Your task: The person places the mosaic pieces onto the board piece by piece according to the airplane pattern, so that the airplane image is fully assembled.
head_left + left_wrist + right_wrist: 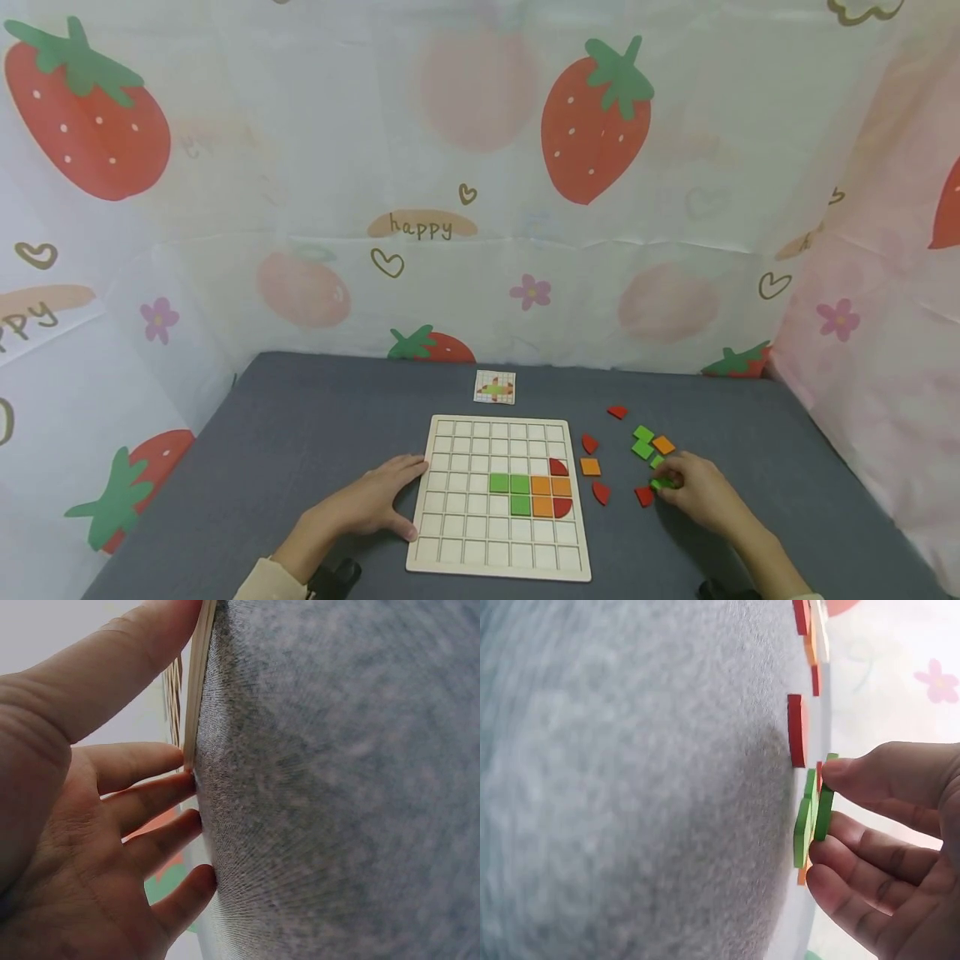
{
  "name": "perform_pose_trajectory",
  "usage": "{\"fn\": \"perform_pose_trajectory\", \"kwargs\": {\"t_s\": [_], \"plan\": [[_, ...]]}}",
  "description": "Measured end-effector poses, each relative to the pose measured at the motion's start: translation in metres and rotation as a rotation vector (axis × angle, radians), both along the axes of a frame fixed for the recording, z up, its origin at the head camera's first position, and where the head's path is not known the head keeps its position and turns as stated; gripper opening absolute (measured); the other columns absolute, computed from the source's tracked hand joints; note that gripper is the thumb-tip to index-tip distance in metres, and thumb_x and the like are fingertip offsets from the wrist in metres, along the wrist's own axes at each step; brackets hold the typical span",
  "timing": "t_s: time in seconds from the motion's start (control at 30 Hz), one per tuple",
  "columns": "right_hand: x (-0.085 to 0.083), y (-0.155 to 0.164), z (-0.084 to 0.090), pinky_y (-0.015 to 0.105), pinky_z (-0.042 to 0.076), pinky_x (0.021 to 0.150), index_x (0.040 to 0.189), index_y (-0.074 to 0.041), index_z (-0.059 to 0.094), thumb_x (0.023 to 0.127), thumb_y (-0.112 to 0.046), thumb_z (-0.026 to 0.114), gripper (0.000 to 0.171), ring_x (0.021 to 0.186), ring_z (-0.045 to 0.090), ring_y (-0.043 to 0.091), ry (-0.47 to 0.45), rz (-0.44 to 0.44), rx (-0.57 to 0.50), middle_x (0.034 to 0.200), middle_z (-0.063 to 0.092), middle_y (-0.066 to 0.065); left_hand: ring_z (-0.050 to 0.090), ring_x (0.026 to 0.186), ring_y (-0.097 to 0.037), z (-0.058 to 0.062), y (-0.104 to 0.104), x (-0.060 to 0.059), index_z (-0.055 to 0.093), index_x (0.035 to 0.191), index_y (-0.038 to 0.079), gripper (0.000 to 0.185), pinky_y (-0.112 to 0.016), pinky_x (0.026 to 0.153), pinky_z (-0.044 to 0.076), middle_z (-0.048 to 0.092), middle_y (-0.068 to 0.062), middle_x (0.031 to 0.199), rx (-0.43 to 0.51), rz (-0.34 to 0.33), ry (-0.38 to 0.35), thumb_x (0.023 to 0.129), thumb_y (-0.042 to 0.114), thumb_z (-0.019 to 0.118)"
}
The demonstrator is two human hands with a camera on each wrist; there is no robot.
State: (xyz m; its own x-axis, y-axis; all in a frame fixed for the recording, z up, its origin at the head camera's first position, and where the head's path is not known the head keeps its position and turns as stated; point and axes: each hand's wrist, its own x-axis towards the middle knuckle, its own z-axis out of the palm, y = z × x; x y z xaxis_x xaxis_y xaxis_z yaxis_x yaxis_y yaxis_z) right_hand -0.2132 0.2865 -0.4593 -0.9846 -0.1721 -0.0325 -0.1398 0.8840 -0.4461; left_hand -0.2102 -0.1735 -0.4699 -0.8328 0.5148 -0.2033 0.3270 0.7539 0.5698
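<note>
A pale wooden grid board [450, 527] lies on the grey table with green, orange and red tiles set in its right half. My left hand [378, 496] rests at the board's left edge, thumb and fingertips against it; the left wrist view shows the fingers [150, 765] spread and nearly straight. To the right of the board, my right hand [701, 490] pinches a green square tile [826, 810] between thumb and fingers. Close beside it lie a red quarter-round tile [644, 497] and another green tile [802, 832].
Loose tiles lie right of the board: green ones [642, 433], an orange one [590, 467], another orange one [663, 445] and red ones [601, 492]. A small pattern card [495, 387] lies behind the board. A strawberry-print cloth [330, 167] hangs behind the table.
</note>
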Motion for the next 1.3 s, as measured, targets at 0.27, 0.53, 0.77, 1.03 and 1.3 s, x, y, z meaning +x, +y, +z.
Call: {"fn": "perform_pose_trajectory", "kwargs": {"t_s": [0.27, 0.53, 0.77, 1.03, 1.3], "plan": [[0.001, -0.01, 0.002, 0.023, 0.038, 0.059, 0.089, -0.013, 0.068, 0.072, -0.011, 0.072, 0.018, 0.071, 0.045, 0.01, 0.016, 0.004, -0.053, 0.08, 0.054, -0.001, 0.023, 0.137, -0.034, 0.001, 0.002, 0.0, 0.032, 0.14, 0.007, 0.094, -0.057, 0.103, 0.025, 0.03, -0.013, 0.146, -0.003, -0.002, 0.007, 0.064, 0.038, 0.077], [0.004, -0.027, 0.004, 0.021, 0.039, 0.058, 0.09, -0.012, 0.068, 0.073, -0.013, 0.072, 0.018, 0.07, 0.046, 0.008, 0.062, 0.017, -0.084, 0.079, 0.056, -0.002, 0.023, 0.137, -0.034, 0.0, 0.002, -0.001, 0.032, 0.14, 0.008, 0.094, -0.058, 0.103, 0.025, 0.03, -0.012, 0.146, -0.012, 0.002, 0.01, 0.064, 0.039, 0.077], [0.005, -0.042, 0.004, 0.022, 0.043, 0.061, 0.09, -0.012, 0.069, 0.072, -0.012, 0.072, 0.018, 0.073, 0.049, 0.008, 0.051, 0.03, -0.112, 0.082, 0.058, -0.002, 0.022, 0.137, -0.034, 0.001, 0.002, 0.0, 0.031, 0.141, 0.009, 0.094, -0.059, 0.102, 0.025, 0.029, -0.012, 0.147, -0.014, 0.007, -0.018, 0.064, 0.04, 0.076], [0.003, -0.059, 0.004, 0.02, 0.045, 0.063, 0.089, -0.014, 0.069, 0.073, -0.011, 0.072, 0.017, 0.075, 0.048, 0.007, 0.083, 0.071, -0.132, 0.084, 0.059, -0.006, 0.023, 0.137, -0.035, 0.003, 0.003, -0.001, 0.032, 0.14, 0.008, 0.098, -0.062, 0.101, 0.024, 0.029, -0.012, 0.147, -0.014, 0.017, -0.019, 0.061, 0.044, 0.076], [0.002, -0.077, 0.006, 0.02, 0.046, 0.064, 0.09, -0.015, 0.068, 0.073, -0.012, 0.072, 0.017, 0.077, 0.048, 0.009, 0.062, 0.091, -0.161, 0.086, 0.057, -0.006, 0.022, 0.137, -0.034, 0.002, 0.002, 0.0, 0.031, 0.141, 0.009, 0.097, -0.061, 0.102, 0.023, 0.028, -0.012, 0.147, -0.007, 0.014, -0.019, 0.062, 0.043, 0.076]]}}
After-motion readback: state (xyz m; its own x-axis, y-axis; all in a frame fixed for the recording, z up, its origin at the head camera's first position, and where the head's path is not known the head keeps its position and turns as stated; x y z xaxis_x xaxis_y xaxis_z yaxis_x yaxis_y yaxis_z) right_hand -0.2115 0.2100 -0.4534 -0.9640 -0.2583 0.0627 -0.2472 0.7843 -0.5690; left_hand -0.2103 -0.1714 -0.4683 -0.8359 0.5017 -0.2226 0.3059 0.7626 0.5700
